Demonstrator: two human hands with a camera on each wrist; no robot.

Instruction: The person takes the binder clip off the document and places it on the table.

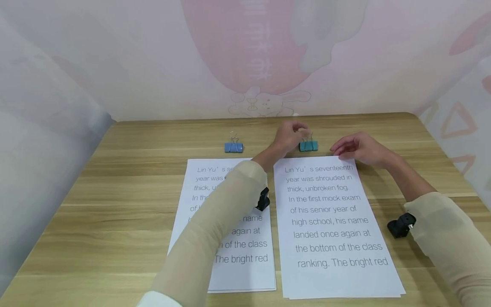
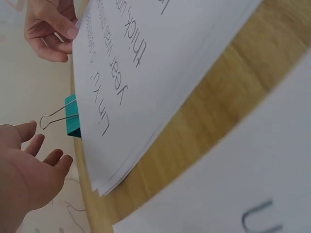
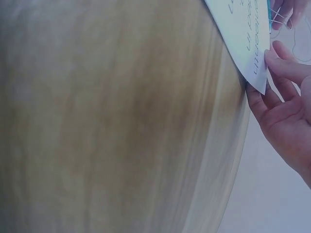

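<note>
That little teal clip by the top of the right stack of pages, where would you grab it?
Probably by the two wire handles of the teal binder clip, coming from the far side of the table. They point away from the right paper stack, toward the open left hand, and squeezing them should open its mouth toward the pages.

This looks like a small study or desk corner in a home or classroom, perhaps a child's room. A light wood-grain table (image 1: 115, 204) with rounded corners stands against a pale wall (image 1: 153, 64) at 12 o'clock, decorated with a pink balloon shape and a cartoon rabbit (image 1: 268, 103). On the table lie two stacks of printed sheets (image 1: 330, 226) bearing a school story, with binder clips (image 1: 233, 147) toward 12 o'clock, all ordinary desk stationery.
</note>
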